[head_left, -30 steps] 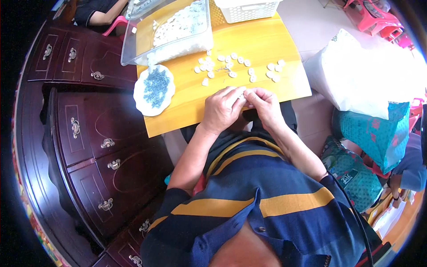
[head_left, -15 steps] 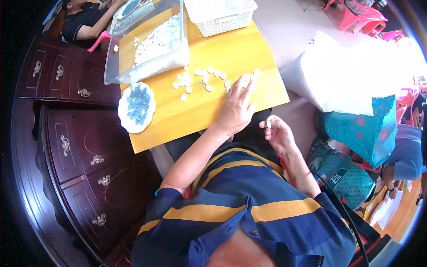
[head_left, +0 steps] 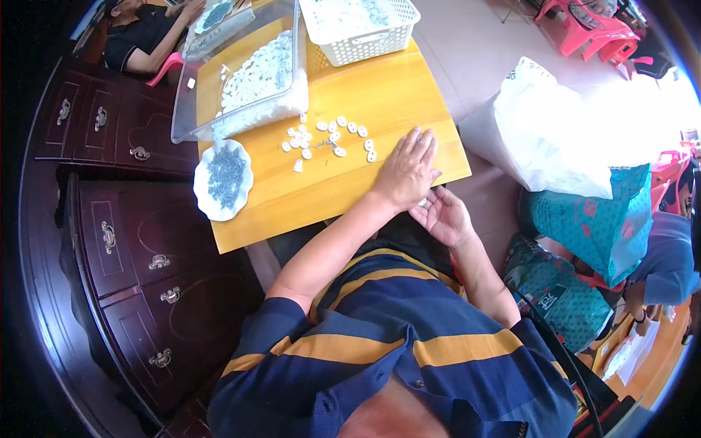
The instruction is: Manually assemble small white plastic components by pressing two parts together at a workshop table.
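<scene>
My left hand (head_left: pixel 407 169) lies flat and open, palm down, on the right part of the yellow table (head_left: pixel 292 197), its fingers pointing away from me. Just off the near edge, my right hand (head_left: pixel 444 217) is cupped palm up close to the left wrist. A small white piece (head_left: pixel 423 202) sits at its fingers, partly hidden. Several small white oval pieces with holes (head_left: pixel 339 152) are scattered left of my left hand. Among them lie a few tiny dark metal bits (head_left: pixel 326 144). A white scalloped dish (head_left: pixel 247 179) at the table's left holds a heap of small blue-grey parts.
A clear plastic bin (head_left: pixel 299 98) full of white pieces stands at the far left, beside a white perforated basket (head_left: pixel 372 45). Dark wooden drawers (head_left: pixel 120 212) flank the left. Large white (head_left: pixel 511 124) and teal sacks (head_left: pixel 577 212) stand right. Other people sit far left and right.
My left hand has shifted slightly right and nearer the edge; white pieces near its fingertips are out of sight. My right hand has turned palm up and moved in under the left wrist.
</scene>
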Motion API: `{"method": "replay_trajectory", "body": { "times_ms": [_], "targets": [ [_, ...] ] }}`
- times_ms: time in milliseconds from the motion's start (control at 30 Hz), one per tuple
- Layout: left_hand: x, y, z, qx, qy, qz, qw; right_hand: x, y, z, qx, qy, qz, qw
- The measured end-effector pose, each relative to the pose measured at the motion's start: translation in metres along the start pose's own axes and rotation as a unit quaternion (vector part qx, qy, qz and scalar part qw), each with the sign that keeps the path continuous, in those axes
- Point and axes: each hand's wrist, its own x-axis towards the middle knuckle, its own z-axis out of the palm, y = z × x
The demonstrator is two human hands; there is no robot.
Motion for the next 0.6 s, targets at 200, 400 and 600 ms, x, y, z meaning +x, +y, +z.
{"method": "replay_trajectory", "body": {
  "times_ms": [200,400,600],
  "targets": [
    [-0.041,0.031,0.008,-0.005,0.001,0.082,0.997,0.01,-0.007,0.001,0.027,0.033,0.015,0.999],
    [-0.078,0.043,0.023,-0.09,0.034,0.118,0.988,-0.005,0.007,0.009,-0.08,0.075,-0.011,0.994],
    [-0.079,0.053,0.008,-0.151,0.023,0.156,0.976,-0.026,0.019,-0.022,0.092,-0.016,-0.017,0.995]
  ]
}}
